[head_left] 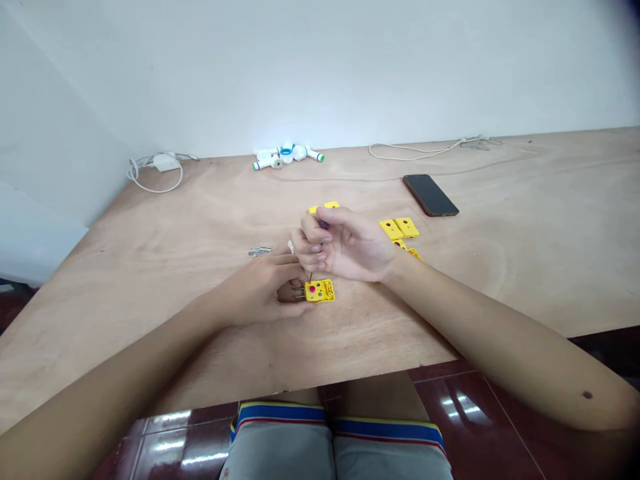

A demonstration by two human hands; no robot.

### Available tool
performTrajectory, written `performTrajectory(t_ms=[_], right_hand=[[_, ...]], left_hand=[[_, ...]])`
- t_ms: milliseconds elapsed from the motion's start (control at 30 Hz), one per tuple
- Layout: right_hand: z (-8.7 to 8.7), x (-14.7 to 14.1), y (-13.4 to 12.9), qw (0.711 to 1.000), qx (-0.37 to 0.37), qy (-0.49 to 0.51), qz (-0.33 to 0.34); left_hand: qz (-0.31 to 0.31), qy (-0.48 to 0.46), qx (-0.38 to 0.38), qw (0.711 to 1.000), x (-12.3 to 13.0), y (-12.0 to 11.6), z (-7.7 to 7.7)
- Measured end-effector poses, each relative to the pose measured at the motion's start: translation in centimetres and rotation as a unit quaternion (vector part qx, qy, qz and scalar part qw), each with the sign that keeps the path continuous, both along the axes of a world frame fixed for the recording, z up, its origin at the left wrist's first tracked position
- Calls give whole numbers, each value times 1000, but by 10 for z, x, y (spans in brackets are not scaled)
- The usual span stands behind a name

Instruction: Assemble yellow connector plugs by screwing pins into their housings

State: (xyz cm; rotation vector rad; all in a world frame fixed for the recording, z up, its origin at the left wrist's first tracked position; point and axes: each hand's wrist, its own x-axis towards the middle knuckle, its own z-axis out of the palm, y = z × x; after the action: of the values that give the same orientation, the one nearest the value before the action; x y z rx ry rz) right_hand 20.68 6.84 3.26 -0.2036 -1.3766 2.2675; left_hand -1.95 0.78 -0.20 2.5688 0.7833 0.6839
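In the head view, my left hand [265, 283] pinches a small yellow plug half [326, 291] against the table, its thumb along the near edge and its fingers on the far side. The plug lies with its inside facing up; a red round spot shows there, and two metal pins point left into my hand. Just above it, my right hand [345, 243] is curled, palm turned up, around a screwdriver [325, 225] with a dark purple handle. Its thin shaft points down at the plug's left end; whether the tip touches a screw is too small to tell.
Beyond my right hand lie several yellow plug pieces [406, 227], partly hidden by it. Small metal strips [260, 251] rest left of my hands. A phone [431, 195], white plastic fittings [287, 155], a charger with cable [165, 162] and a white cable [415, 157] lie farther back.
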Motion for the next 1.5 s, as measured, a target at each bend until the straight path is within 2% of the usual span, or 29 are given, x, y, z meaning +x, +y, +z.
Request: performTrajectory(t_ms=[600, 700, 800, 900, 1000, 1133, 1333, 1467, 1500], right_hand=[[-4, -1, 0, 999, -25, 25, 2], [-8, -4, 0, 999, 12, 28, -10], [-10, -4, -1, 989, 130, 30, -59], [-6, -3, -3, 961, 252, 2, -114], [2, 2, -4, 930, 329, -36, -159], [13, 10, 0, 870, 445, -87, -196], [35, 27, 4, 821, 511, -206, -151], [70, 30, 6, 722, 591, -342, -112], [81, 29, 8, 707, 592, -374, -95]], left_hand=[[4, 8, -29, 1000, 1, -1, 3], [0, -3, -20, 1000, 1, -1, 4], [3, -7, -18, 1000, 1, -1, 3], [7, 3, -31, 999, 1, -1, 3], [10, 10, -43, 999, 2, -1, 6], [10, 22, -42, 999, 3, -2, 11], [7, 23, -45, 999, 5, -2, 14], [4, 28, -48, 998, 5, -1, 13], [3, 28, -46, 999, 5, 0, 12]])
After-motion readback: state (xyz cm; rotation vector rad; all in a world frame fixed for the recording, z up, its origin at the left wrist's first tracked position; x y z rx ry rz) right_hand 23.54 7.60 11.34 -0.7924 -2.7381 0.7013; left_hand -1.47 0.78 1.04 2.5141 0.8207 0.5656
